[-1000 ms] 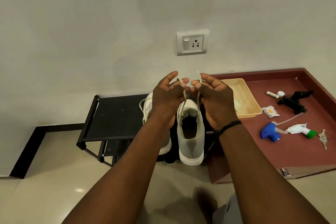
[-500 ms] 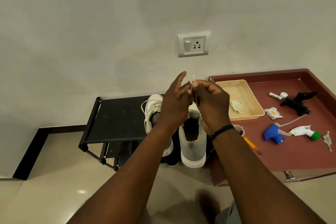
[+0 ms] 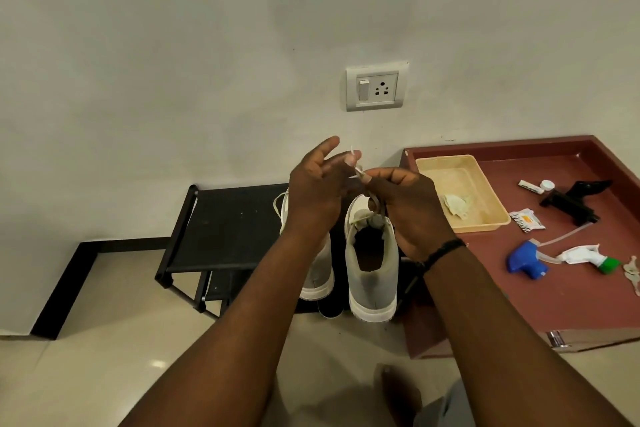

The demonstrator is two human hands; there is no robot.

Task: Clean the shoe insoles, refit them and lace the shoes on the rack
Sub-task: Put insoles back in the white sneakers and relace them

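Above the right shoe (image 3: pixel 372 263) on the rack (image 3: pixel 228 229), lace ends (image 3: pixel 358 172) are pinched by the left hand (image 3: pixel 320 191) and right hand (image 3: pixel 407 208).

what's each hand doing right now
Left hand: fingers partly spread, pinching an end of the thin off-white shoelace.
Right hand: closed, gripping the same shoelace above the grey high-top shoe.
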